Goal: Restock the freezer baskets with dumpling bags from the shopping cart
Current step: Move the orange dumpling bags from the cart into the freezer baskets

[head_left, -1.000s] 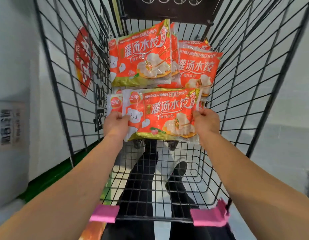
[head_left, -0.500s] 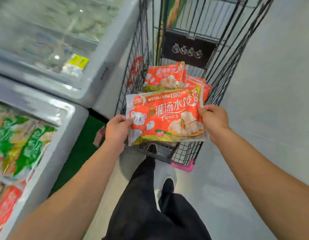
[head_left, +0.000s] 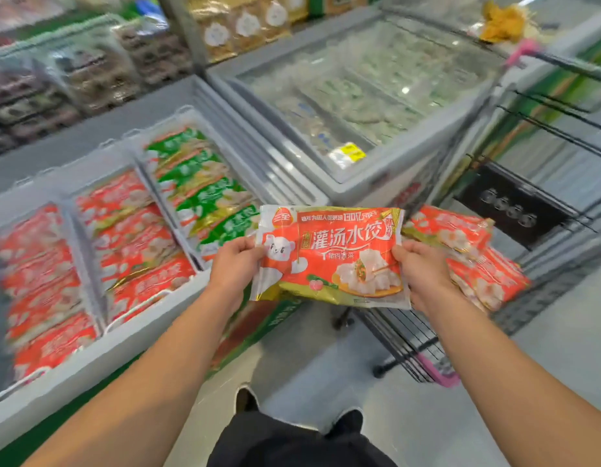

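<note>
An open chest freezer [head_left: 130,335] fills the left side, its white wire baskets [head_left: 90,210] packed with rows of orange bags, and green bags in the far right basket. A second freezer [head_left: 359,183] with a closed glass lid stands behind it. At the right is the black wire shopping cart [head_left: 545,271], with more orange dumpling bags [head_left: 467,251] lying inside it. Between freezer and cart, above the floor, an orange dumpling bag [head_left: 333,257] is held flat and face up. The left hand [head_left: 235,267] pinches its left edge, thumb on top, and the right hand [head_left: 423,271] grips its right edge the same way, so the bag spans the gap between both hands.
</note>
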